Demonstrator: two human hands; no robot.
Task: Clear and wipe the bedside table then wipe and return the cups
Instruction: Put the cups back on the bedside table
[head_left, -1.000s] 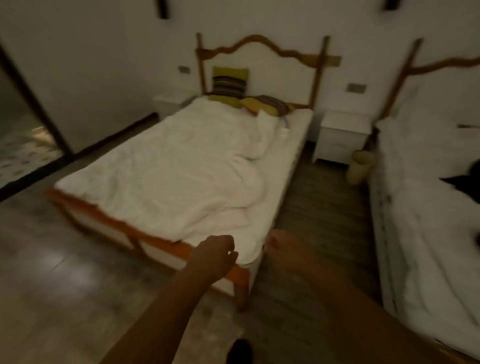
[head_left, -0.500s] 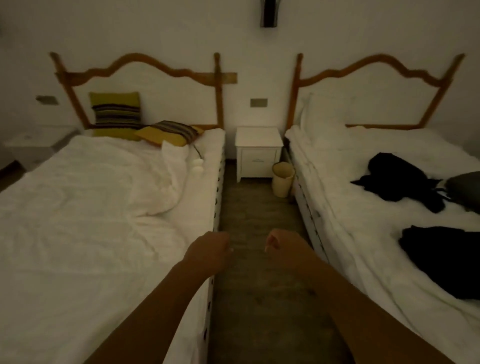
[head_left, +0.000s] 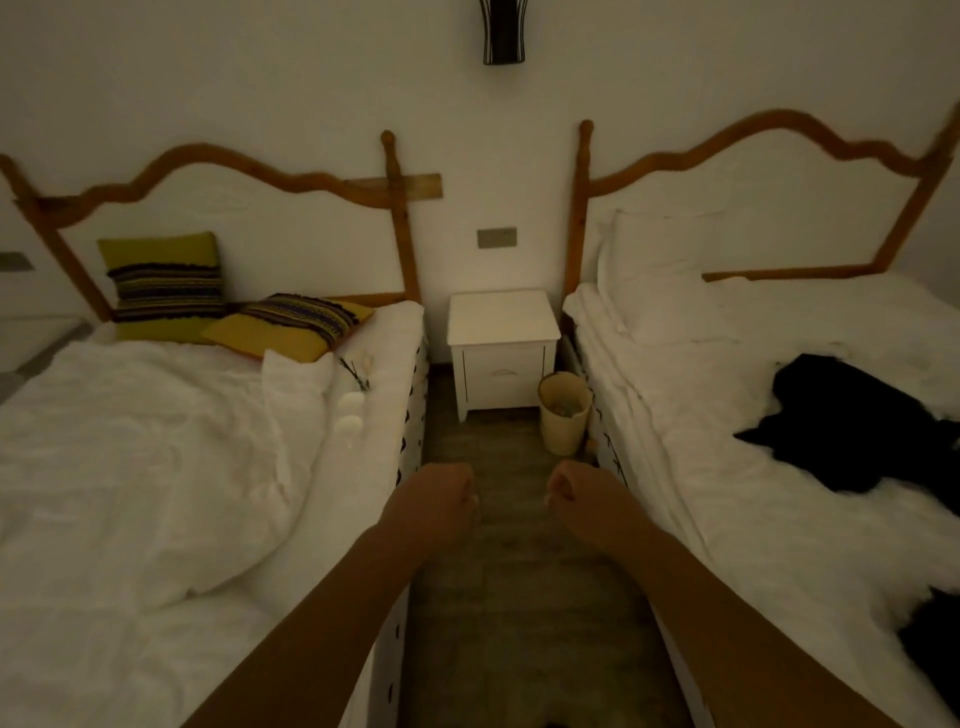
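Note:
The white bedside table (head_left: 503, 325) stands against the far wall between two beds, its top bare. Small pale round objects (head_left: 350, 413), possibly the cups, lie on the right side of the left bed (head_left: 156, 467), beside a thin sprig (head_left: 353, 373). My left hand (head_left: 434, 501) and my right hand (head_left: 584, 499) are held out over the aisle floor, both curled into loose fists with nothing in them, well short of the table.
A cream waste bin (head_left: 563, 418) stands on the floor right of the table. Two striped yellow cushions (head_left: 166, 283) rest at the left bed's head. Black clothing (head_left: 852, 426) lies on the right bed (head_left: 753, 415). The narrow wooden aisle (head_left: 509, 597) runs between the beds.
The view has swung from the left bed's foot to face down the aisle and moved closer to the bedside table. Both hands stay fisted in front of me.

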